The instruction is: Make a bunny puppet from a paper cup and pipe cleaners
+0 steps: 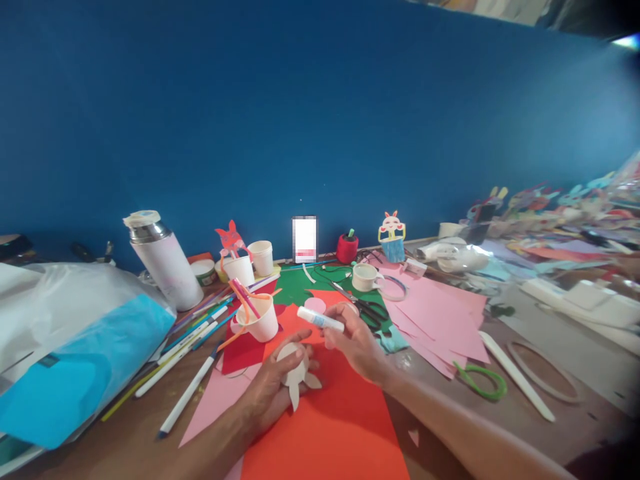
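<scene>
My left hand [280,380] holds a white paper cutout [294,372] with a round body and two pointed ears, the ears pointing toward me. The thumb presses on its face. Just to the right and a little higher, my right hand [353,337] grips a white glue stick [320,319], which lies sideways with its end toward the left. Both hands are above a red-orange sheet [330,427]. Beyond the glue stick a small pink paper circle [315,305] rests on the sheets. A paper cup [260,320] with orange and red strips stands left of the hands.
Black-handled scissors [373,312], a white mug [365,277] and pink sheets [440,313] lie to the right. Markers [187,397], a flask [165,260] and a plastic bag [85,333] are at the left. A phone [305,239] stands against the blue wall.
</scene>
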A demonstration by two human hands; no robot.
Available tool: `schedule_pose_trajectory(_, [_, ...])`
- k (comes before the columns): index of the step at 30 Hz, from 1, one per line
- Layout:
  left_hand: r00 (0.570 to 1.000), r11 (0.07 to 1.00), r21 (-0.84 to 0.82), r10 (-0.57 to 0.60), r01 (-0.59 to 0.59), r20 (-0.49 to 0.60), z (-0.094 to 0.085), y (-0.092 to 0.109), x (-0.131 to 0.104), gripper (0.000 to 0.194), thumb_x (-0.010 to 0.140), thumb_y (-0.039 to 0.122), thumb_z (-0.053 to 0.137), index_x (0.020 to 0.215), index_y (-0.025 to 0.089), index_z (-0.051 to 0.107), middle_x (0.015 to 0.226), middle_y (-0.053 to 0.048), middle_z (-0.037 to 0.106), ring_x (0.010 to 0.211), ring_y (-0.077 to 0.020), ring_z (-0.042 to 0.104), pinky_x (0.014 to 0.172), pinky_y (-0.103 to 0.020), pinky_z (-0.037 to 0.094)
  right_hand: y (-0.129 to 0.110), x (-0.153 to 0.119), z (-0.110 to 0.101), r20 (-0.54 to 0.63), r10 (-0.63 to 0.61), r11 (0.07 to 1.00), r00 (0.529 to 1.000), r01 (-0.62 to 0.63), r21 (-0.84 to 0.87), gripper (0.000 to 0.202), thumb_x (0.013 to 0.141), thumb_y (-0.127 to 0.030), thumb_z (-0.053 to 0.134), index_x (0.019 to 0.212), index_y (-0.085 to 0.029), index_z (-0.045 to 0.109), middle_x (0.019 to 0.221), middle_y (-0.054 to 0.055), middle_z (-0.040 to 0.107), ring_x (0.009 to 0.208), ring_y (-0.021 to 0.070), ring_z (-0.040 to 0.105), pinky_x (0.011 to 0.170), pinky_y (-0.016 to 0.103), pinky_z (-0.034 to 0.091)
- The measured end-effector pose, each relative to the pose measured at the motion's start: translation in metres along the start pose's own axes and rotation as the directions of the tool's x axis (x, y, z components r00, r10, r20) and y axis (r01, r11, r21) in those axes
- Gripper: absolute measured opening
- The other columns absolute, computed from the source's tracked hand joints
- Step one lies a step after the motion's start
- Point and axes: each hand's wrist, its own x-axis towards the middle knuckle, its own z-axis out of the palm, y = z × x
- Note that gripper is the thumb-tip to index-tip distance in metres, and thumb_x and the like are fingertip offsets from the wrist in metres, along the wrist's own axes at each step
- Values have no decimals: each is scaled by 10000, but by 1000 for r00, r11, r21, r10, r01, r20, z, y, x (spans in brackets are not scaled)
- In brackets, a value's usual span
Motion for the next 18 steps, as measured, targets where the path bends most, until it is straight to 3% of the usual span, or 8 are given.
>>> schedule_pose_trajectory(3, [999,1000,-4,31,-31,13,3,-1,1,334,730,191,608,1050,188,513,820,-32,583,681,-142,579,708,-354,484,-9,-9,7,-74,-131,950,989,104,-296,88,775,-210,508,853,-188,474,783,2,534,695,120,517,632,239,424])
schedule_pose_trajectory(6, [998,999,-8,54,-54,28,6,-1,2,185,723,217,619,892,172,560,813,-29,593,692,-143,577,691,-328,487,-12,-16,11,-58,-241,843,969,179,-507,103,756,-174,512,856,-187,492,813,23,565,736,145,537,676,262,422])
schedule_pose_trajectory(12, [996,995,51,79,-81,46,6,-2,3,143,748,230,588,858,139,586,758,-41,611,704,-154,583,645,-266,470,-4,-19,18,39,-353,712,935,295,-637,130,743,-171,529,870,-187,509,817,46,603,771,182,550,710,300,412])
schedule_pose_trajectory(14, [997,994,70,80,-81,15,5,-2,2,151,732,244,606,839,139,589,716,-29,602,658,-137,576,607,-239,459,-6,-19,17,56,-315,732,947,280,-621,142,746,-218,547,878,-182,511,821,47,599,764,178,544,699,290,407])
schedule_pose_trajectory(16, [997,993,97,74,-71,-30,3,-2,2,162,718,273,619,815,147,587,678,-15,589,600,-126,565,557,-231,451,-12,-18,12,90,-193,790,977,209,-577,203,752,-307,563,899,-175,514,832,43,595,749,164,539,665,262,403])
schedule_pose_trajectory(18, [995,992,113,67,-59,-67,2,-2,2,179,705,294,628,811,157,587,659,-5,576,570,-124,553,532,-241,453,-18,-17,6,151,-67,846,986,136,-515,182,843,-329,431,823,-177,528,720,9,584,641,120,522,578,220,376])
